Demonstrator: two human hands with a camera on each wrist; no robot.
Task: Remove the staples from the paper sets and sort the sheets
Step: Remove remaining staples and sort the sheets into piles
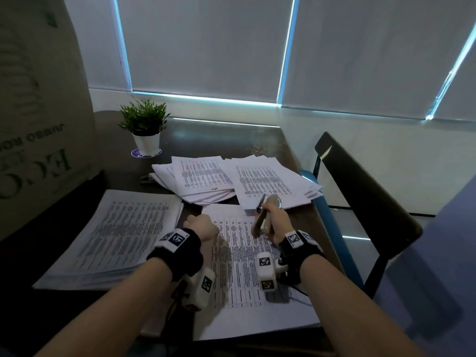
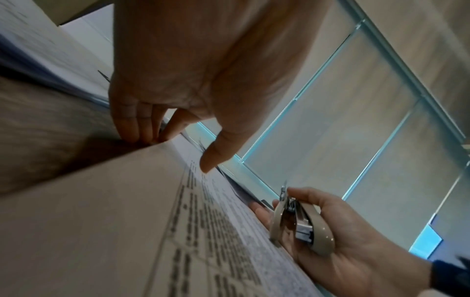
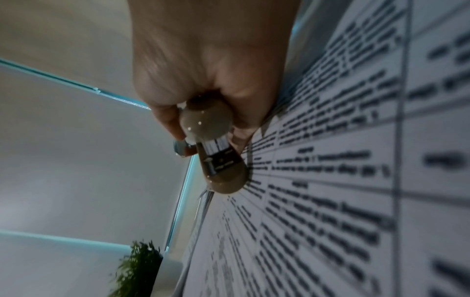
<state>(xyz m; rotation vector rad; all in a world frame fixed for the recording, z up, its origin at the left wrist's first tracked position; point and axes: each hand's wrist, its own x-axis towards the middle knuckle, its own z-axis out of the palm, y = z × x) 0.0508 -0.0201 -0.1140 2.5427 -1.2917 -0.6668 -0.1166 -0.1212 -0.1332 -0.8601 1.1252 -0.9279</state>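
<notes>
Beige stapler (image 1: 265,215) gripped in right hand (image 1: 277,222); left hand (image 1: 202,225) fingers press paper set (image 1: 247,274) at its far-left corner. Sorted stacks (image 1: 206,176) occupy table (image 1: 231,135) far edge; work remains.

left hand (image 2: 193,66): palm toward the camera, fingertips (image 2: 134,132) on the top edge of the printed paper set (image 2: 142,231), thumb pointing down at it | right hand (image 2: 338,237): curled round a beige stapler (image 2: 300,223), just beside the sheet's far edge | backdrop: grey roller blinds (image 2: 343,130) edged with blue light
</notes>
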